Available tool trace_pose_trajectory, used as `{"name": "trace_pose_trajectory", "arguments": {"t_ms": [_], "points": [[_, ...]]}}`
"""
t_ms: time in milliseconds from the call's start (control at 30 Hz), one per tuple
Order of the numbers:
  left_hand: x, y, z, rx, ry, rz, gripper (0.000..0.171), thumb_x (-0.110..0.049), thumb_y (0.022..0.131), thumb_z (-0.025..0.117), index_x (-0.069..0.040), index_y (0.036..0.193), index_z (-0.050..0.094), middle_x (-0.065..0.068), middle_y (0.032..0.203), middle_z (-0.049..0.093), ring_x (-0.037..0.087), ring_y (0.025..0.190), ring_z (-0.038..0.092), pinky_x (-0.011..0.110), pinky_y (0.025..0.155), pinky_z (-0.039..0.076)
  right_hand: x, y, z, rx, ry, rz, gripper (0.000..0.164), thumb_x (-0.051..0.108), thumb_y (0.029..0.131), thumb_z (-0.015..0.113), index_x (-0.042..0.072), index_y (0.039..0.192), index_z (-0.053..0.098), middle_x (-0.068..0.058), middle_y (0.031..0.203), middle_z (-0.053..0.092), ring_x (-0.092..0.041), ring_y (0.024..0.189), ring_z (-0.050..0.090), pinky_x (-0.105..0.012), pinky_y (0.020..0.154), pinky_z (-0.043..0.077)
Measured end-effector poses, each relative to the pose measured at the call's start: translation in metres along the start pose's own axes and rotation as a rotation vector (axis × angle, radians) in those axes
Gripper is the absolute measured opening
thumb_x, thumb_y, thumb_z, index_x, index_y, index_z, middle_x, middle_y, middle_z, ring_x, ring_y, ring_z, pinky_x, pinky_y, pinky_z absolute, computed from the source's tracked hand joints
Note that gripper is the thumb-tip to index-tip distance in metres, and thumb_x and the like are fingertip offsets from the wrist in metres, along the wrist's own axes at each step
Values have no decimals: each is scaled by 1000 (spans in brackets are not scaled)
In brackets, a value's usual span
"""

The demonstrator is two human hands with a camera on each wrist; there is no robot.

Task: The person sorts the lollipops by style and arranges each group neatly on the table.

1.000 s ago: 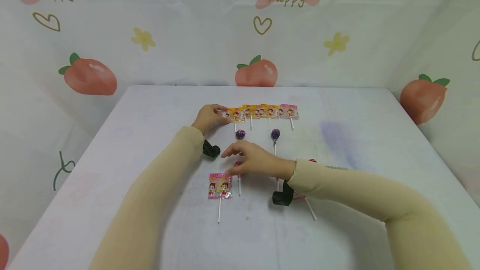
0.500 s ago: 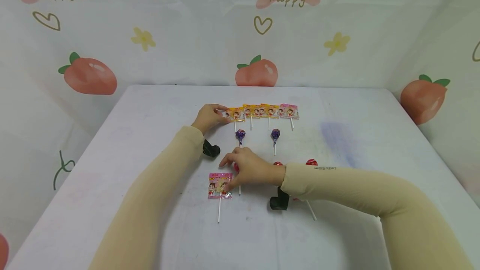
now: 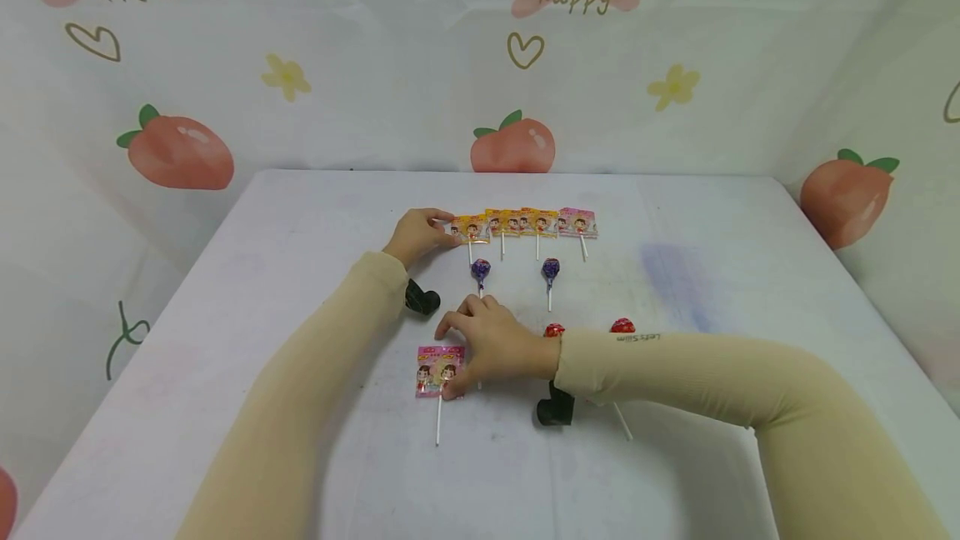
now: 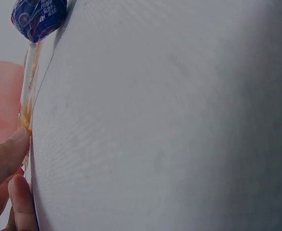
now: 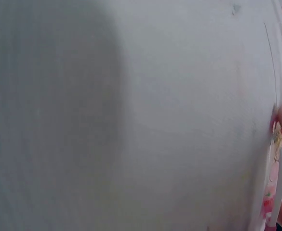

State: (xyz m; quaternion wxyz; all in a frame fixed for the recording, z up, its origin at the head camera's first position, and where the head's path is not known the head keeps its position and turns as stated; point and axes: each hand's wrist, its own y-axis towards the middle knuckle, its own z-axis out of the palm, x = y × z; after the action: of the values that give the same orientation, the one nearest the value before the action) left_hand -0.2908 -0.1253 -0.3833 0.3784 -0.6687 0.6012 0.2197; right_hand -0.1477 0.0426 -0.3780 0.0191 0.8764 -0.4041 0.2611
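**Four flat-wrapped lollipops in far row, left hand at one end, right hand over a near packet**

Tabletop white, its far edge against a peach-print backdrop. The row lies near the far edge, around mid-width, sticks toward the near edge: leftmost orange lollipop, second orange lollipop, third orange lollipop, then far pink lollipop.

Left hand: thumb and forefinger pinching the left end of the leftmost orange lollipop; left wrist view shows the thumb tip against the wrapper.

Right hand: fingers arched and spread, released. Thumb overlaps the lower right of near pink lollipop; forefinger is by its upper edge. That packet lies flat left of mid-width, well short of the near edge, stick toward that edge.

Between row and right hand: left purple lollipop, stick partly behind the hand, and right purple lollipop. Farther toward the near edge, left red lollipop and right red lollipop, both partly covered by the right sleeve. A white stick juts from beneath that sleeve; its head mostly hidden.
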Motion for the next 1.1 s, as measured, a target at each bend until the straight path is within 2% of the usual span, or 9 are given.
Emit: {"name": "trace_pose_trajectory", "arguments": {"t_ms": [333, 600, 767, 900, 1000, 1100], "points": [[-2, -1, 0, 5, -1, -21, 50, -22, 82, 78, -16, 130, 62, 11, 112, 59, 22, 96, 49, 36, 87, 41, 3, -1, 2, -14, 33, 8, 56, 46, 64, 88, 30, 110, 61, 0, 115, 49, -19, 106, 42, -38, 92, 36], [0, 1, 1, 2, 1, -12, 51, -22, 82, 78, -16, 130, 62, 11, 110, 59, 22, 96, 48, 35, 86, 40, 5, 0, 0, -46, 55, -8, 49, 36, 67, 88, 23, 105, 60, 3, 110, 56, -19, 103, 46, -38, 91, 37], [-1, -1, 1, 4, 4, -4, 51, -22, 82, 79, -16, 130, 62, 11, 110, 59, 22, 97, 49, 37, 89, 41, 6, 1, -5, -61, 154, -27, 43, 24, 69, 88, 18, 97, 57, 4, 103, 62, -17, 99, 50, -40, 90, 37], [0, -1, 0, 6, 4, 3, 51, -22, 82, 78, -16, 130, 62, 11, 111, 59, 22, 97, 49, 37, 90, 41, 5, -1, -10, -46, 251, -41, 40, 19, 71, 87, 16, 93, 54, 3, 99, 64, -14, 89, 53, -31, 85, 41], [0, -1, 0, 7, 1, 5, 50, -22, 82, 78, -15, 129, 63, 10, 109, 59, 22, 96, 48, 35, 88, 41, 3, -3, -13, -22, 299, -63, 36, 18, 74, 85, 15, 91, 53, 3, 91, 60, -14, 80, 51, -23, 72, 42], [0, -1, 0, 8, -2, 4, 50, -22, 82, 78, -15, 129, 63, 10, 106, 58, 21, 95, 47, 34, 85, 39, 2, -4, -17, -4, 337, -94, 34, 17, 76, 83, 14, 90, 53, 5, 86, 57, -13, 79, 51, -21, 69, 41]]}}
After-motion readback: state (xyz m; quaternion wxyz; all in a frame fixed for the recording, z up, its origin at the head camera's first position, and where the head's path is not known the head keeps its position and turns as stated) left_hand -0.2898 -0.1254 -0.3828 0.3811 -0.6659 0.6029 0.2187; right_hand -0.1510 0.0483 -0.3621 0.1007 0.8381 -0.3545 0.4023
